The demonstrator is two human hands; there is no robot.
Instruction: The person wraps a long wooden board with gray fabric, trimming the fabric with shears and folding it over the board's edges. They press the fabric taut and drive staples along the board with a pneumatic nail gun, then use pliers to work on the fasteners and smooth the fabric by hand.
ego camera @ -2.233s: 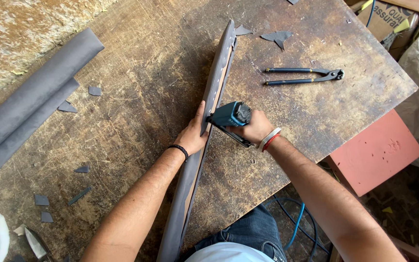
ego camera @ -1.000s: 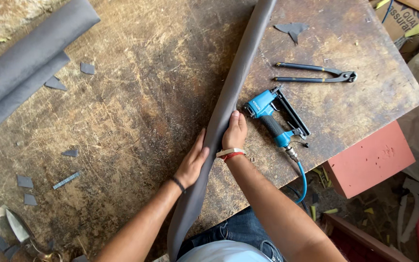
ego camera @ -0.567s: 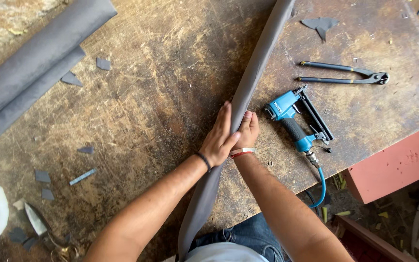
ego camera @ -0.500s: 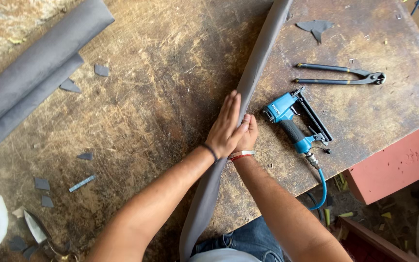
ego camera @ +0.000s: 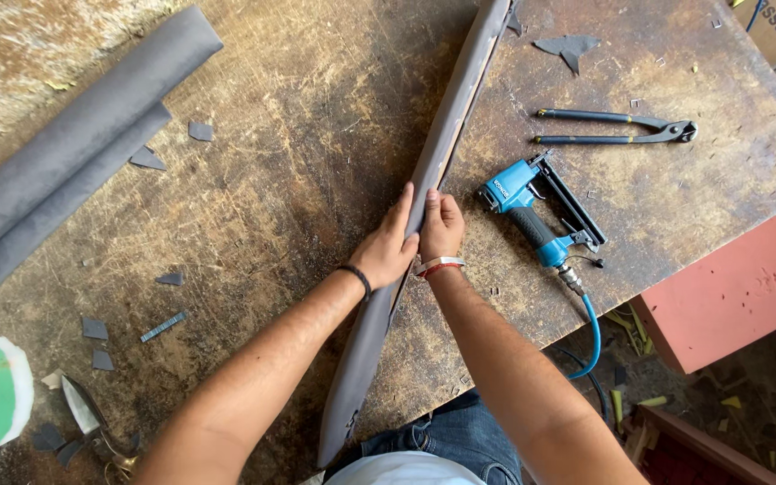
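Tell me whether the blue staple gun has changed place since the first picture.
Yes. The blue staple gun was in the right hand at the grey strip; now it lies on the wooden table, right of the strip, below the black pincers.

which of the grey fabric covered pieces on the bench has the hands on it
The long narrow grey strip running diagonally through the bench middle, under the left hand and right hand. The two grey rolls lie untouched at far left.
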